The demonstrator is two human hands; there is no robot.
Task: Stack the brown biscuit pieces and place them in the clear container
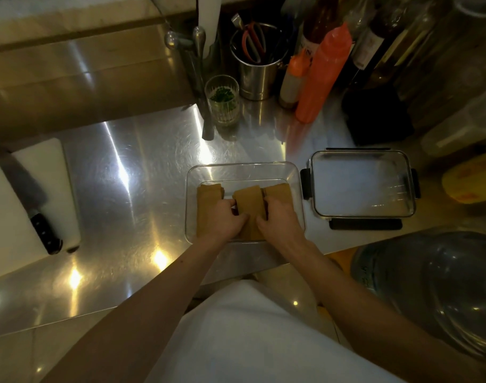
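I see a steel counter [131, 189], shiny, glare streaks. On it: clear container [244, 168] near the front edge, its lid [362, 183] just beside on the right. White cutting board [51, 167] far left, knife [29, 194] lying on it. At the back: glass with herbs [222, 99], metal utensil pot [257, 76], two orange squeeze bottles [322, 76], dark bottles [374, 42].

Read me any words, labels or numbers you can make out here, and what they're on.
None can be read in full.
"IN": letters on the bottle label behind the small orange-capped squeeze bottle; the rest is hidden.
Wine bottle label: too blurred.
Yellow package: print too blurred.
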